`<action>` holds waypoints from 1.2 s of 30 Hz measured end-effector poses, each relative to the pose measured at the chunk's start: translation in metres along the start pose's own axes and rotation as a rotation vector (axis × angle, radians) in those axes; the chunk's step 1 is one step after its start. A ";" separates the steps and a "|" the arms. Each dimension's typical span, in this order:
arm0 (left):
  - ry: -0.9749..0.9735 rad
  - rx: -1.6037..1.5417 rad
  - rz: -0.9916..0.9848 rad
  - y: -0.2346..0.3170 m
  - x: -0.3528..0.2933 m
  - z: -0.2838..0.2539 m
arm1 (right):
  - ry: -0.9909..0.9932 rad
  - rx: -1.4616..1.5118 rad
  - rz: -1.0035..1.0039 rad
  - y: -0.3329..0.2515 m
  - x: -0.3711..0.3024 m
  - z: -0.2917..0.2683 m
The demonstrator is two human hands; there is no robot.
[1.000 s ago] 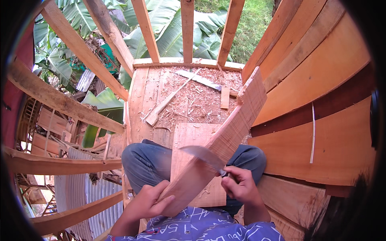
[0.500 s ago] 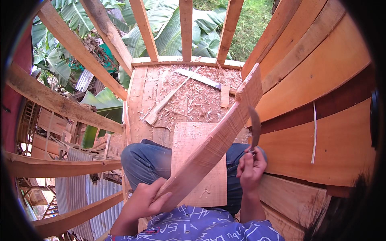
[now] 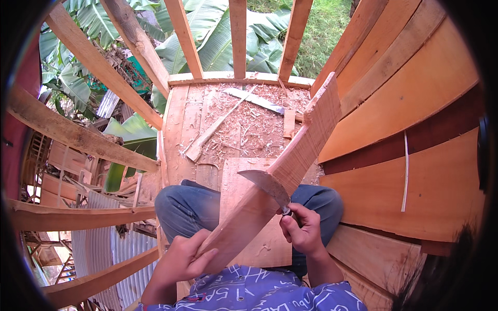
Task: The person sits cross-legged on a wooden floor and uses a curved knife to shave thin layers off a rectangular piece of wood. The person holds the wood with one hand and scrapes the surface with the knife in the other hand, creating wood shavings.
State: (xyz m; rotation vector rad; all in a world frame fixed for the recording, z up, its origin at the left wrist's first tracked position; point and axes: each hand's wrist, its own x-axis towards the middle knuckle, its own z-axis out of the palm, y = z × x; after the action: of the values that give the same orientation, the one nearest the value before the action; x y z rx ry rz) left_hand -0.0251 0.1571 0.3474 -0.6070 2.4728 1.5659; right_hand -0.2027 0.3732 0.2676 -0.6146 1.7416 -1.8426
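One knife crosses one long board at the frame's centre; one flat board lies beneath. The person's left hand, lower left of centre, is closed around the long board's lower end; the right hand curls round the knife handle. Planks bound the right; open room extends above the floor toward the upper-centre rail.
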 end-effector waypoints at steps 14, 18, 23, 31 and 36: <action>0.009 -0.041 -0.010 -0.011 -0.005 -0.002 | -0.042 0.036 0.098 -0.009 0.010 0.001; 0.031 -0.034 0.012 -0.009 -0.002 -0.003 | -0.170 -0.062 -0.034 -0.006 0.005 0.005; 0.008 -0.063 -0.005 -0.009 -0.002 0.001 | -0.114 0.063 0.167 -0.011 0.007 0.000; -0.028 -0.078 0.009 -0.010 -0.008 -0.005 | -0.019 0.206 0.174 -0.016 0.006 -0.019; -0.017 -0.052 -0.026 -0.006 -0.007 -0.002 | -0.011 0.184 0.255 -0.010 0.008 -0.017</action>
State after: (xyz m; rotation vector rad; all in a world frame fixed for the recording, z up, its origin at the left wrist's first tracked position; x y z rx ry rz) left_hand -0.0162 0.1550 0.3452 -0.6280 2.4089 1.6241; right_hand -0.2205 0.3816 0.2761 -0.3137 1.5420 -1.7880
